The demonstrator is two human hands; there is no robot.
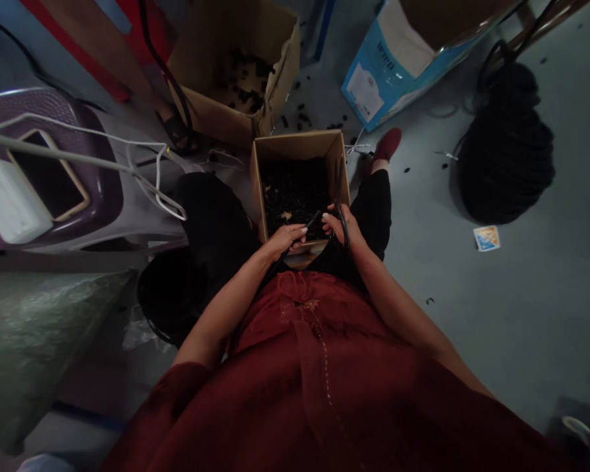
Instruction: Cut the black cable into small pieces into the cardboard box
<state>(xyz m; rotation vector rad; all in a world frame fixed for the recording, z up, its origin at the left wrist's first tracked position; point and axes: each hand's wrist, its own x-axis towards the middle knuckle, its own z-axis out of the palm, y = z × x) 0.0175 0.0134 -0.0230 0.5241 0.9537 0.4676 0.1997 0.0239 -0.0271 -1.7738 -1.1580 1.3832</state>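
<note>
Between my knees stands an open cardboard box [256,190] holding many small black pieces [295,187]. Over its near edge, my left hand [288,239] pinches a thin black strip [313,220] that points up and to the right. My right hand [345,226] is just right of it, closed round dark scissors [337,177] whose blades point away over the box's right side. The right thumb and fingertips are close to the strip's end; whether they touch it is too small to tell.
A larger cardboard box [216,121] and a blue-white carton [373,78] stand beyond. A purple stool [96,196] with a phone [49,174] and white cables is left, above a black bucket [170,295]. A black coiled bundle [506,151] lies right.
</note>
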